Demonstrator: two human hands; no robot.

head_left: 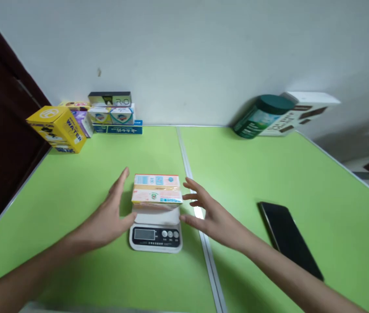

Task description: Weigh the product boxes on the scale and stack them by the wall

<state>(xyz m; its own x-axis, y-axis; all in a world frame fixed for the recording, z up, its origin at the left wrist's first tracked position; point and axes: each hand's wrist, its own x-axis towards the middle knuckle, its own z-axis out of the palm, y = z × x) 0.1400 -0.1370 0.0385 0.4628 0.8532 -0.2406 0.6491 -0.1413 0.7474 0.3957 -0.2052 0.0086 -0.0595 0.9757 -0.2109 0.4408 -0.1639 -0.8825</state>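
Note:
A white digital scale [156, 250] lies on the green table, its display and several buttons facing me. On its platform rests a pink and white plastic-wrapped pack of boxes [157, 195]. To the left of the pack is my left hand [108, 219], fingers apart, the thumb reaching toward the scale's edge. My right hand [208, 215] is on the other side, fingers spread and holding nothing. Its fingertips come close to the pack's right side; whether they touch it I cannot tell. The scale's display looks blank.
A black smartphone [290, 239] lies at the right. Against the wall at the back left stand a yellow box [58, 130] and stacked toothpaste and soap boxes [112, 115]. A green canister [262, 116] leans beside a white box [304, 111] at the back right. A metal seam [187, 169] divides the table [236, 169].

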